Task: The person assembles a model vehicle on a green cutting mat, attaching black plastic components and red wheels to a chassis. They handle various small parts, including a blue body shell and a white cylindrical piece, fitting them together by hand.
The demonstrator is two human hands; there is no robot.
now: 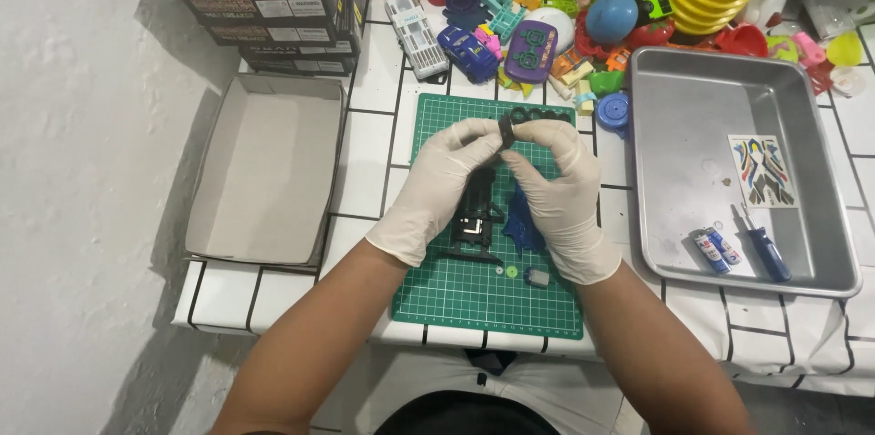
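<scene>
We see white gloves [437,184] on a black part [506,129], a green gridded mat [483,294], and a white-tiled table [365,180] with dark lines.

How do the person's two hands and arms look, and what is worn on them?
Both hands wear thin, off-white disposable gloves, slightly wrinkled: the left hand and the right hand. Each glove ends just past the wrist. The forearms are bare, with no sleeves, watch or jewellery visible. The gloves show no markings.

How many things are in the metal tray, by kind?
Batteries: 2
Screwdriver: 1
Sticker sheet: 1
Total: 4 in the tray
</scene>
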